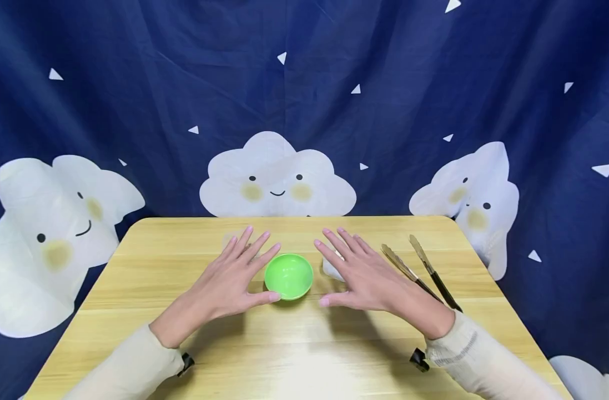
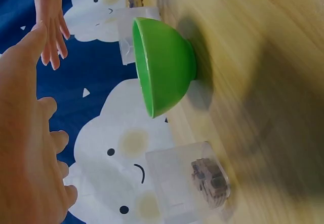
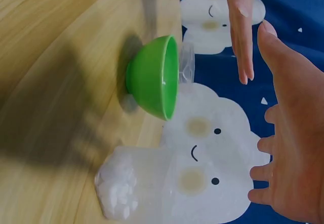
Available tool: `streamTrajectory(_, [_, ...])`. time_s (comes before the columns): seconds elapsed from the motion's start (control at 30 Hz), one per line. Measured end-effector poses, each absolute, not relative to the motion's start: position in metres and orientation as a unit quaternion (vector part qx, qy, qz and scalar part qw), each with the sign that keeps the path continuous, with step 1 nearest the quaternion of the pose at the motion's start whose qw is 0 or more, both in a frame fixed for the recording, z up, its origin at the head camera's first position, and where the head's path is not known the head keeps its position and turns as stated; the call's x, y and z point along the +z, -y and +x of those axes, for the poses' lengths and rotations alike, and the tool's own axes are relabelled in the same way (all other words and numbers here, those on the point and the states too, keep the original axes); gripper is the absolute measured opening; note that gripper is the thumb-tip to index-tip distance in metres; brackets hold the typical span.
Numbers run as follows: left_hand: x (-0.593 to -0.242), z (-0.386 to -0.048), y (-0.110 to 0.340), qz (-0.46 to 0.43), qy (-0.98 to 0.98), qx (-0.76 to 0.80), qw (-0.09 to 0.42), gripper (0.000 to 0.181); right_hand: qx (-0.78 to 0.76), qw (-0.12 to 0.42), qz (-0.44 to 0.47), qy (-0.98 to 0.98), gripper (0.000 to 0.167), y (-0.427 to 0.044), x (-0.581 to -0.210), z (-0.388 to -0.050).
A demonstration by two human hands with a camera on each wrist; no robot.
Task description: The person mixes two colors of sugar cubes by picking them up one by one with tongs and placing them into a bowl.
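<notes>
Between the 2 hands, near the middle of the tabletop (image 1: pixel 144 264), a green bowl (image 1: pixel 288 273) stands upright, with its narrow base down and its wide mouth up. Both the left hand (image 1: pixel 226 283) and the right hand (image 1: pixel 368 279) hover above the wood with the fingers spread; neither of them grasps anything, and the wrist views show a gap from each to the bowl. I judge the bowl to be light and stiff, perhaps of plastic, though I cannot be sure of the material. Its outer wall is smooth and glossy, so it may slip a little under dry fingertips. The best hold would be at the rim, with the thumb at 1 side and the fingers at the other, or with 2 palms on the round flanks; pressing on 1 edge only could tip it, because the base is narrow. Close by are 2 clear containers: the left container (image 2: pixel 167 165) has brown pieces (image 2: pixel 208 182) at its bottom, and the right container (image 3: pixel 148 169) has white pieces (image 3: pixel 115 189). Their walls look thin and could bend, so a gentle hold low on the sides seems safer. Beyond the right container, on the right side, lie slim gold-coloured utensils (image 1: pixel 433 273) with dark handles, probably hard and rigid.
</notes>
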State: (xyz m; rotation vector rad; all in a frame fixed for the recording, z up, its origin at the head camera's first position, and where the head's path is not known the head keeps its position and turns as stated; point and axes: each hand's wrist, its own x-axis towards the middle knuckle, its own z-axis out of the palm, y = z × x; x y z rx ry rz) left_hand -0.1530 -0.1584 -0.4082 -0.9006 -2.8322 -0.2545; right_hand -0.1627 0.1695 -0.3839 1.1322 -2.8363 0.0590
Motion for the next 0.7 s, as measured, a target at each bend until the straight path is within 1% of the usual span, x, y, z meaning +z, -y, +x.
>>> streamTrajectory(0.7, [-0.426, -0.156, 0.157, -0.288, 0.951, -0.094, 0.069, 0.095, 0.044, 0.026, 0.374, 0.926, 0.110, -0.153, -0.404, -0.166])
